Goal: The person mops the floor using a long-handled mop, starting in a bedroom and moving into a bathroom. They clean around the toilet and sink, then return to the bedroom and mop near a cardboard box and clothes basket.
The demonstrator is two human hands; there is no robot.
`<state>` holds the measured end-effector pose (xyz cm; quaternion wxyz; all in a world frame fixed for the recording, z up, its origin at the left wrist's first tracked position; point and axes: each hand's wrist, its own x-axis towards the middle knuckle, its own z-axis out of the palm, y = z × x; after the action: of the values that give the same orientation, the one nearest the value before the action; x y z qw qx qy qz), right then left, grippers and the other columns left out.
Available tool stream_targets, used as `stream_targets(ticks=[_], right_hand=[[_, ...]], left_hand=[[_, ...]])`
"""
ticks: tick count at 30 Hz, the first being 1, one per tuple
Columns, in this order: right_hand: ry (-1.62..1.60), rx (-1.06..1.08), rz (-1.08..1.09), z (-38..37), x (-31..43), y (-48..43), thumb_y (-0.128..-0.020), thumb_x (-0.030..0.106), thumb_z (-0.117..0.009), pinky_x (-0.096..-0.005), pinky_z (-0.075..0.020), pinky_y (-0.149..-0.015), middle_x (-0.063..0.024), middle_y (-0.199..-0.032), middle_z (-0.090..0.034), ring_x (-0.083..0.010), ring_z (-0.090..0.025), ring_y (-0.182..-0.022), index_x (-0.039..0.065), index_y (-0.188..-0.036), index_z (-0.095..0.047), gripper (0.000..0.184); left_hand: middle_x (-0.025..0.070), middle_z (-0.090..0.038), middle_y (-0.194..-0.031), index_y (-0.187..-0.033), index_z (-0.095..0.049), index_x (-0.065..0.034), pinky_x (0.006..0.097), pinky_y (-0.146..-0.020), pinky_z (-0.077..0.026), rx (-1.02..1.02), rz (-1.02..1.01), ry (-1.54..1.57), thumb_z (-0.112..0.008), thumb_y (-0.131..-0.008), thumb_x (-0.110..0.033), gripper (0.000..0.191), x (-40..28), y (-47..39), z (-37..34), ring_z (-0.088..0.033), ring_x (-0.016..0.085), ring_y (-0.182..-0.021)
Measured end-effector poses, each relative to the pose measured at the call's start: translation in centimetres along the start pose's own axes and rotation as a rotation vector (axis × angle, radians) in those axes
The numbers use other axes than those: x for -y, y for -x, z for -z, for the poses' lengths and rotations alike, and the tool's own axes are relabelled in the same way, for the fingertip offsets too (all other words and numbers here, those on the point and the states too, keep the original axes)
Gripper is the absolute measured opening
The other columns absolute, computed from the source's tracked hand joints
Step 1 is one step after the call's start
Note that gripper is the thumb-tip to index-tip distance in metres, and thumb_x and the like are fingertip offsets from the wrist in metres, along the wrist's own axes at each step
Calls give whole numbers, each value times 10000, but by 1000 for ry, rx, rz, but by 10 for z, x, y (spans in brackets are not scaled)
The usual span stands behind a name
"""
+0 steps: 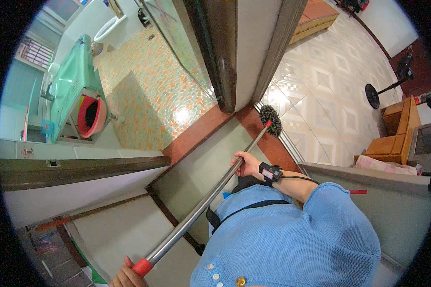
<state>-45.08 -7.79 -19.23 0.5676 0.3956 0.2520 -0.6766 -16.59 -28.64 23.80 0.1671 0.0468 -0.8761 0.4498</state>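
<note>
A long metal pole (197, 210) with red fittings runs diagonally in front of my body. It ends in a fluffy dark grey duster head (271, 121) at a doorway threshold. My right hand (247, 164), with a black device strapped to the wrist (270, 173), wraps around the pole's upper middle part. At the bottom left, my left hand (128, 275) grips the pole's near end by the red collar (142, 267). Part of that hand is cut off by the picture's edge. The head overlaps the reddish-brown sill (273, 143) and the metal door track.
Dark door frames (221, 53) meet at a corner ahead. On the left, a bathroom holds a green washbasin counter (72, 79) and a pink basin (92, 116). A tiled room (319, 89) on the right holds a black fan (372, 96) and wooden furniture (391, 141).
</note>
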Motion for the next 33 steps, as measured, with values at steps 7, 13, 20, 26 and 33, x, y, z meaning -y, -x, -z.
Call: stream_targets(ticks=[7,13,20,26,33], right_hand=[[87,-161,131,-18,40,-32,-871,174,-612,-437,-539,-694,-143,-898,-636,-284,-651,-808,16,-1042,-463,276],[259,-134,173,-49,32,-72,-865,115,-620,-405,-570,-645,-154,-836,-636,-280,-657,-725,-3,-969,-515,189],[525,-131,24,-70,-15,-111,-810,138,-673,-380,-523,-532,-75,-675,-536,-200,-557,-586,47,-772,-550,158],[498,-144,-125,-91,-61,-91,-796,114,-674,-376,-526,-524,-55,-686,-520,-199,-563,-590,55,-786,-503,181],[595,-33,-219,-131,-126,-90,-808,155,-692,-362,-528,-514,-57,-723,-554,-212,-567,-595,60,-803,-554,168]], left_hand=[[43,-609,-788,-917,-646,-84,345,-714,-457,182,-67,139,-713,-780,-147,166,-55,-52,-6,-576,204,-703],[92,-594,-808,-907,-640,-18,357,-779,-459,353,-120,252,-661,-803,-78,122,-106,-79,-37,-549,209,-699],[111,-604,-854,-977,-622,-4,376,-812,-468,416,-130,265,-640,-810,-56,176,-61,-57,-33,-556,209,-720],[7,-629,-838,-984,-656,-130,324,-738,-464,409,-226,146,-700,-839,-210,171,-27,-54,-5,-595,160,-748],[30,-623,-818,-996,-661,-125,332,-770,-475,508,-206,37,-660,-847,-159,153,8,-61,22,-590,163,-724]])
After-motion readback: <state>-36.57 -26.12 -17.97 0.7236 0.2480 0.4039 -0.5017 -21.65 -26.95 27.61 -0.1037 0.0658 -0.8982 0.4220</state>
